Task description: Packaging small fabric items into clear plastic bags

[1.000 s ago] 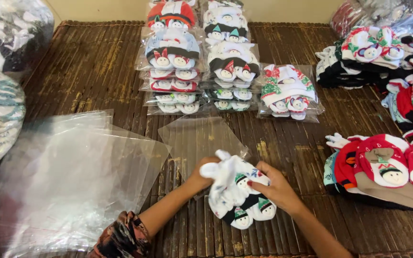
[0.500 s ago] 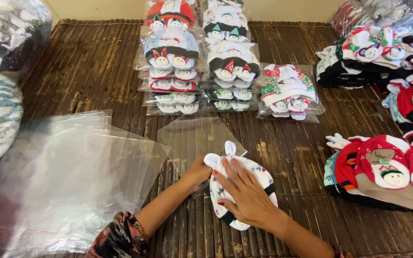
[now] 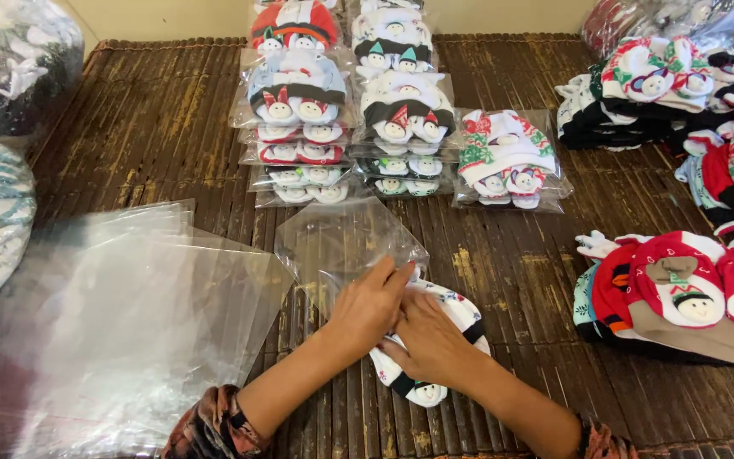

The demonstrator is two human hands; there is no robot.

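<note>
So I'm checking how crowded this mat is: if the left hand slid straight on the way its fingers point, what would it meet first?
The left hand points up and right, at the mouth of the clear plastic bag. Beyond that, probably the bagged pair of holiday socks, though depth is hard to judge.

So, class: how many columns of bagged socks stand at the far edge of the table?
3: a left column, a middle column, and a short right one. Packs lower down may be hidden.

White snowman socks [image 3: 435, 340] at clear bag [image 3: 341, 246] mouth
</note>
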